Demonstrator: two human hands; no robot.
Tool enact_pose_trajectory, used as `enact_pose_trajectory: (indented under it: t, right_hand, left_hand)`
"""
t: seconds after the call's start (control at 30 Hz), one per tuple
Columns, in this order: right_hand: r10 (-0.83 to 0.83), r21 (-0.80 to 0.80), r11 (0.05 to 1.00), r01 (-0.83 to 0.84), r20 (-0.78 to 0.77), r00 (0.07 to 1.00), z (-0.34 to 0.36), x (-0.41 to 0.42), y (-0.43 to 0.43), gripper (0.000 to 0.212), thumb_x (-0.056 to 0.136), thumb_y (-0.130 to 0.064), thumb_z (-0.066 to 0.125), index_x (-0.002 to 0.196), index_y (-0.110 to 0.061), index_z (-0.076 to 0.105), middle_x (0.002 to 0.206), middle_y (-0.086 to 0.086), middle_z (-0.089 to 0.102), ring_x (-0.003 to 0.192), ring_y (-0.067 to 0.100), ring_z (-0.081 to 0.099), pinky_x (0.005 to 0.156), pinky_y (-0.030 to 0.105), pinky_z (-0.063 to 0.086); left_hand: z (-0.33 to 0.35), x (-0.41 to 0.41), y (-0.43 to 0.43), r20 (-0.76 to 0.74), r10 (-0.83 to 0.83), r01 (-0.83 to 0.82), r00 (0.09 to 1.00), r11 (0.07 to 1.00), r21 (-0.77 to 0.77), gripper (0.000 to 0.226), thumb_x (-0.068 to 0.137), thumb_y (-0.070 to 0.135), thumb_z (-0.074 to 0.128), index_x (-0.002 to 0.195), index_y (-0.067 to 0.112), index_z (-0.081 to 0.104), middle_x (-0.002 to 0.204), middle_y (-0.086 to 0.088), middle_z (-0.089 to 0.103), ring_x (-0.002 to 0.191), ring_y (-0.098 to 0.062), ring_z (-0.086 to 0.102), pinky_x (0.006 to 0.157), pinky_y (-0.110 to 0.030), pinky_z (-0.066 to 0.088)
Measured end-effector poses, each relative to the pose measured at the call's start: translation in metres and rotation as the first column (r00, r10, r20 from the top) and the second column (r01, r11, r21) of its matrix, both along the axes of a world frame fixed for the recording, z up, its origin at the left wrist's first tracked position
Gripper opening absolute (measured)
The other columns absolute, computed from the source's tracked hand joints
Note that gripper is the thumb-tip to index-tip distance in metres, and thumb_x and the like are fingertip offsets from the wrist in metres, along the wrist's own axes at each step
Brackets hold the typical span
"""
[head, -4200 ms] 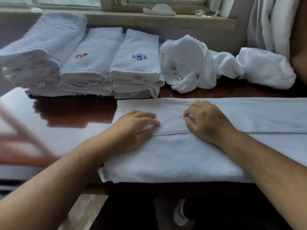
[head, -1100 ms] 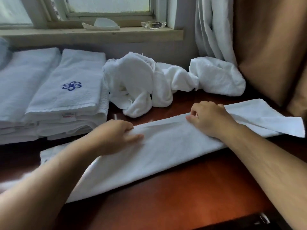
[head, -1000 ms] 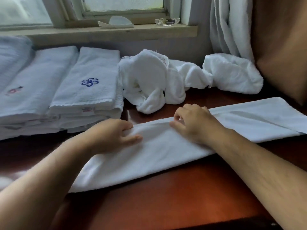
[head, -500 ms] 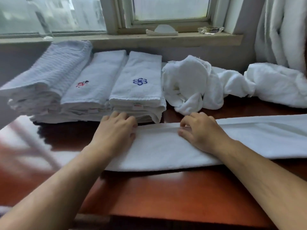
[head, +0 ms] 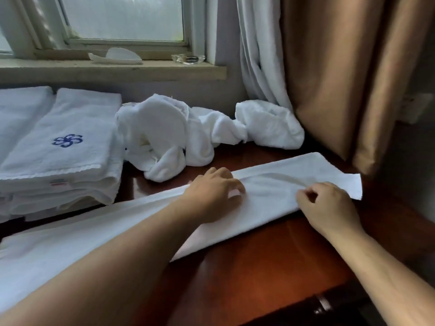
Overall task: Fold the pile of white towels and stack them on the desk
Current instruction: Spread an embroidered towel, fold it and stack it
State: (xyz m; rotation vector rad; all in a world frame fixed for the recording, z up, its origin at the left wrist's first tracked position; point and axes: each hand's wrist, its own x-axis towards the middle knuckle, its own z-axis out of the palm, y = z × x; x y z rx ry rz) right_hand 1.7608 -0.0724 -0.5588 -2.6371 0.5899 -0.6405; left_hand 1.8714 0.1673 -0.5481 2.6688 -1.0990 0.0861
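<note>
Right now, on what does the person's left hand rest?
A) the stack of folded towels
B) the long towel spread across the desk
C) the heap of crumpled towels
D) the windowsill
B: the left hand lies flat on the long towel, away from the folded stack and the crumpled heap.

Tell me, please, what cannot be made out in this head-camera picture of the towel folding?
Head view:
- Long towel: its left end, covered by the left forearm and cut by the frame edge.
- Right hand: whether it pinches the towel; its own back hides the fingertips.
- Folded stack: towel count, layers blurred; neighbouring stack cut off left.
- Glass dish on sill: contents too small.
</note>
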Motion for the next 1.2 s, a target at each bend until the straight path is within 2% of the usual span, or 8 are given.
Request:
enact_pose_trajectory:
  t: [0.1, 0.33, 0.5, 0.6, 0.73, 0.83, 0.93, 1.2]
  right_hand:
    - [-0.024, -0.088, 0.996, 0.022, -0.026, 0.999, -0.012, -0.006, -0.005, 0.021, 0.092, -0.029, 0.058, 0.094, -0.016, 0.073, 0.101, 0.003, 0.069, 0.104, 0.031, 0.059, 0.082, 0.04, 0.046]
    - [-0.164, -0.105, 0.985, 0.138, -0.304, 0.938, -0.012, 0.029, -0.036, 0.045, 0.1, -0.042, 0.034, 0.131, -0.015, 0.052, 0.144, 0.01, 0.052, 0.135, 0.03, 0.041, 0.111, 0.05, 0.029]
    - [-0.083, -0.096, 0.994, 0.047, -0.41, 0.908, -0.002, 0.081, -0.057, 0.06, 0.102, -0.039, 0.024, 0.159, -0.018, 0.021, 0.169, 0.003, 0.013, 0.154, 0.03, 0.008, 0.119, 0.055, 0.014]
    - [-0.051, -0.071, 0.997, 0.019, -0.486, 0.873, -0.003, 0.104, -0.068, 0.055, 0.103, -0.035, 0.021, 0.156, -0.021, 0.028, 0.168, 0.001, 0.013, 0.155, 0.032, 0.003, 0.121, 0.056, 0.01]
    - [0.037, -0.077, 0.994, -0.076, -0.42, 0.907, 0.001, 0.112, -0.082, 0.046, 0.103, -0.038, 0.032, 0.146, -0.027, 0.046, 0.156, -0.003, 0.039, 0.146, 0.028, 0.024, 0.12, 0.05, 0.019]
    - [0.129, -0.078, 0.983, -0.165, -0.342, 0.931, 0.004, 0.114, -0.09, 0.023, 0.1, -0.042, 0.047, 0.114, -0.031, 0.061, 0.132, -0.006, 0.052, 0.13, 0.022, 0.033, 0.107, 0.037, 0.029]
    - [0.177, -0.107, 0.969, -0.225, -0.339, 0.924, 0.006, 0.12, -0.093, 0.011, 0.099, -0.037, 0.05, 0.092, -0.03, 0.056, 0.114, -0.009, 0.049, 0.118, 0.018, 0.035, 0.097, 0.032, 0.03]
    - [0.206, -0.134, 0.964, -0.23, -0.176, 0.963, -0.004, 0.124, -0.076, 0.012, 0.099, -0.04, 0.049, 0.099, -0.032, 0.058, 0.108, -0.01, 0.053, 0.112, 0.016, 0.042, 0.094, 0.035, 0.037]
  left_hand:
    - [-0.005, 0.012, -0.042, -0.022, -0.062, 0.063, 0.998, 0.997, 0.04, 0.036, 0.097, 0.059, 0.047, 0.13, 0.052, 0.056, 0.151, 0.009, 0.04, 0.131, -0.021, 0.037, 0.103, -0.041, 0.036]
    - [-0.016, 0.033, -0.084, -0.059, -0.035, 0.038, 0.998, 0.998, 0.048, 0.052, 0.093, 0.064, 0.043, 0.141, 0.043, 0.044, 0.152, 0.015, 0.039, 0.132, -0.02, 0.035, 0.101, -0.042, 0.032]
    - [-0.022, 0.041, -0.082, -0.035, -0.001, -0.002, 0.999, 0.996, -0.089, 0.055, 0.097, 0.051, 0.05, 0.148, 0.032, 0.043, 0.138, 0.012, 0.049, 0.122, -0.015, 0.044, 0.097, -0.033, 0.041]
    - [-0.018, 0.043, -0.084, -0.092, 0.122, -0.133, 0.988, 0.983, -0.125, 0.039, 0.096, 0.054, 0.05, 0.127, 0.029, 0.049, 0.112, 0.013, 0.052, 0.098, -0.012, 0.054, 0.073, -0.031, 0.04]
    - [-0.014, 0.047, -0.081, -0.069, 0.219, -0.222, 0.973, 0.975, -0.035, 0.039, 0.093, 0.067, 0.047, 0.088, 0.028, 0.046, 0.081, 0.011, 0.055, 0.066, -0.008, 0.05, 0.05, -0.029, 0.029]
    - [-0.011, 0.05, -0.078, -0.084, 0.226, -0.233, 0.971, 0.968, -0.096, 0.041, 0.094, 0.063, 0.051, 0.075, 0.027, 0.049, 0.069, 0.009, 0.058, 0.058, -0.009, 0.053, 0.046, -0.028, 0.029]
    - [-0.01, 0.05, -0.077, -0.069, 0.208, -0.217, 0.976, 0.965, -0.148, 0.041, 0.096, 0.06, 0.049, 0.072, 0.028, 0.047, 0.067, 0.009, 0.056, 0.058, -0.009, 0.052, 0.047, -0.028, 0.026]
    - [-0.019, 0.053, -0.077, 0.007, 0.275, -0.27, 0.962, 0.95, -0.157, 0.039, 0.097, 0.06, 0.048, 0.076, 0.028, 0.048, 0.07, 0.01, 0.055, 0.062, -0.007, 0.05, 0.049, -0.029, 0.028]
